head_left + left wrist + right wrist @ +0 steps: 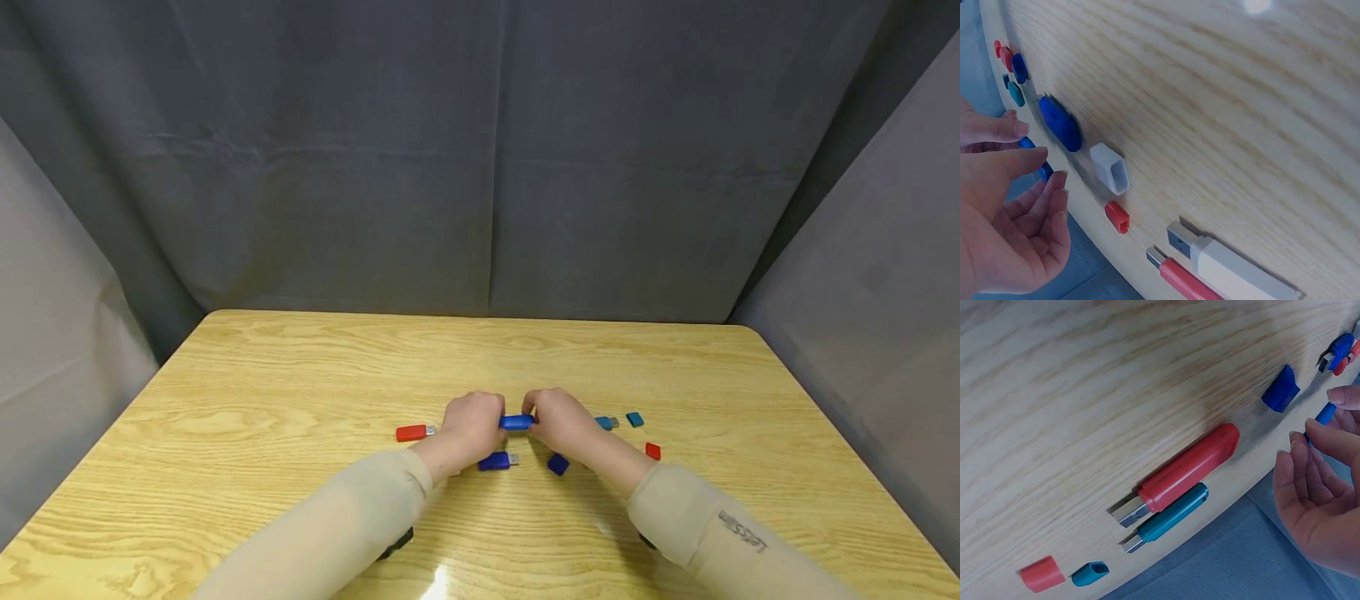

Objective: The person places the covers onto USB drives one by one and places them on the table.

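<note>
Between both hands, above the far middle of the table, is a bright blue USB stick [517, 422]. My left hand [474, 423] pinches its left end, and my right hand [562, 421] pinches the right end; fingers cover both ends, so whether it is capped cannot be seen. Nearer to me lies an uncapped dark blue USB stick [495, 461], with a dark blue cap [558, 464] to its right. Beside the left hand lie a red USB stick [1188, 281], a white USB stick [1241, 272], a white cap [1110, 169] and a red cap [1117, 217].
Right of the hands lie another red USB stick [1191, 465], a teal USB stick [1175, 512], a teal cap [1090, 574] and a second red cap [1042, 574]. The wooden table [300, 358] ends at a dark grey curtain [337, 167]; pale curtains hang at both sides.
</note>
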Tool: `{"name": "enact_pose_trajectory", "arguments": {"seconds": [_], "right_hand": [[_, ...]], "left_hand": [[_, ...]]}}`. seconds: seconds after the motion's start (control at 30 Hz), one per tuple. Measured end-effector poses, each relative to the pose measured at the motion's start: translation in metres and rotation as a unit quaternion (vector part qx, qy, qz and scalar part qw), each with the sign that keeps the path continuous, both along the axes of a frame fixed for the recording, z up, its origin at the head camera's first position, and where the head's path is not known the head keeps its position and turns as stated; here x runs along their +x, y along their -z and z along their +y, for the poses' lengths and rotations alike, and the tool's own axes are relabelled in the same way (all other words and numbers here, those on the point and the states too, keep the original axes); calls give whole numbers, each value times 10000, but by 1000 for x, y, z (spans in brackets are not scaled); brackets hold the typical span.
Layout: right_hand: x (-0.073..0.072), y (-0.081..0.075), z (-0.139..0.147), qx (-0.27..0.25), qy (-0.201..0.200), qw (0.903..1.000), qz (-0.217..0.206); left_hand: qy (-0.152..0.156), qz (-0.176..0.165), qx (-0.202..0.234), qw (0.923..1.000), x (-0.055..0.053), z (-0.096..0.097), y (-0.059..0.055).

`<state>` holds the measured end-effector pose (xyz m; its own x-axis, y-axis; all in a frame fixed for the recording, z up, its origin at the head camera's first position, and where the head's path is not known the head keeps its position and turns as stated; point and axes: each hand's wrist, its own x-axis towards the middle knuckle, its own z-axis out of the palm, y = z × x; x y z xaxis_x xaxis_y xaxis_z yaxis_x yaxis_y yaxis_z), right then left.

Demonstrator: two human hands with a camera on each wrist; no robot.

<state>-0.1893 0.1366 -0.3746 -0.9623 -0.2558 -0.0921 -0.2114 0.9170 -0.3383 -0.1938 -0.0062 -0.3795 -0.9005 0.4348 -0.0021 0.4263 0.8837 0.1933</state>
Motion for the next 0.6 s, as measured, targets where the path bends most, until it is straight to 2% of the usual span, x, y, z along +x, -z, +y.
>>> {"name": "enact_pose_trajectory", "arguments": {"seconds": [0.17,0.33,0.6], "right_hand": [[-2,3,0,106,-43,9999,117],[-5,6,-2,109,-71,9998,163],[-10,8,0,74,-116,9999,30]], "left_hand": [[13,35,-144,9999,-3,2,2],[-45,-69,-172,9998,-4,3,3],[-29,105,-546,9984,-7,7,8]]}}
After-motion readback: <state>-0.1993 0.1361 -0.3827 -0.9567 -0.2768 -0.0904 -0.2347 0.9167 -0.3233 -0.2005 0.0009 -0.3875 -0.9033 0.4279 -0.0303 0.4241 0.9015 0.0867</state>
